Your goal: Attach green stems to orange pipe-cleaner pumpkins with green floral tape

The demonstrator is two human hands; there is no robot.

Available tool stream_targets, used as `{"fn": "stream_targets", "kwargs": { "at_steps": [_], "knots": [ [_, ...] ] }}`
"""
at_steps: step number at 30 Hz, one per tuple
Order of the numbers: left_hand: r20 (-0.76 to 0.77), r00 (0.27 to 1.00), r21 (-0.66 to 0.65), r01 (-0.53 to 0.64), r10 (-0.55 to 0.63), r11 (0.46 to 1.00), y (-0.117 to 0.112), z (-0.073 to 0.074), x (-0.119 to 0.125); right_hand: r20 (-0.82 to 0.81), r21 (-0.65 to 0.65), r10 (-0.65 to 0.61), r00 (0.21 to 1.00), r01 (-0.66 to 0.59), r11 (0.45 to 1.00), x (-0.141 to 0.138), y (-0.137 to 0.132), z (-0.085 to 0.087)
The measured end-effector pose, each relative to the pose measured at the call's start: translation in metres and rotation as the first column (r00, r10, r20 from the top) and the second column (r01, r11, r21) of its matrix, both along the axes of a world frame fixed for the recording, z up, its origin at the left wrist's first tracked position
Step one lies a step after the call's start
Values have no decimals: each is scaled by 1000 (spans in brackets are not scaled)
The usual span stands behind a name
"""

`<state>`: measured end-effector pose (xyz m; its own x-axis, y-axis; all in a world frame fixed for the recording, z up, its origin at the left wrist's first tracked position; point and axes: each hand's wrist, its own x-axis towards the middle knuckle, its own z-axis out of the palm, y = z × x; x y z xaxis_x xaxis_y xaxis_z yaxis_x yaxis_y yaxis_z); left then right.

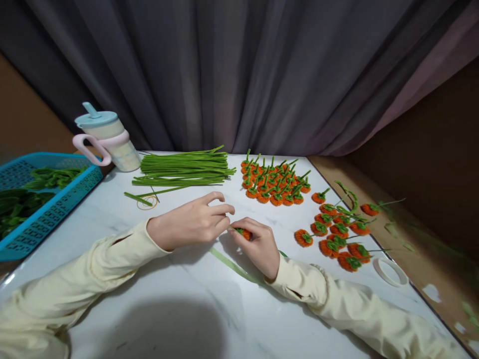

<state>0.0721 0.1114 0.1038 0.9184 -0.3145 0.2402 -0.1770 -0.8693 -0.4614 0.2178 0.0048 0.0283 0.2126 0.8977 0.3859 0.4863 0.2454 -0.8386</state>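
Observation:
Pinched in my right hand [258,244] is a small orange persimmon [246,233] of fuzzy pipe cleaner with a green top, mostly covered by the fingers. My left hand [196,219] meets it from the left, thumb and forefinger pressed together at the right fingertips and the other fingers loosely curled. Whatever lies in that pinch is too small to make out. A light green strip of tape [234,266] runs across the table under my right wrist. Beyond my hands, a block of finished orange persimmons [275,182] with upright green stems stands in rows.
Green pipe cleaners [183,167] lie bundled at the back, near a thin wire ring [146,202]. More persimmons [339,232] and a white tape ring [390,271] are on the right. A lidded tumbler [119,144] and a blue basket [48,232] of green pieces stand left.

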Motion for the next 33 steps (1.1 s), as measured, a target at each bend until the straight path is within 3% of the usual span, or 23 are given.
{"fn": "stream_targets", "kwargs": {
  "at_steps": [10,15,18,26,33],
  "knots": [
    [-148,983,-58,-117,107,991,-3,-1,-1,5,-8,6,1000,-6,1000,0,-1,-1],
    [-269,954,-246,-203,135,948,1,3,-3,0,-21,7,1000,-7,1000,1,-1,-1],
    [-248,959,-319,-217,140,922,4,5,-4,3,-20,7,1000,-7,1000,2,-2,-1],
    [-158,984,-263,-121,81,957,1,10,-5,13,-30,6,1000,-5,1000,3,-2,-2],
    [-260,960,-213,-158,100,964,0,8,-5,23,-13,2,1000,-2,1000,2,-2,-1]
  ]
}}
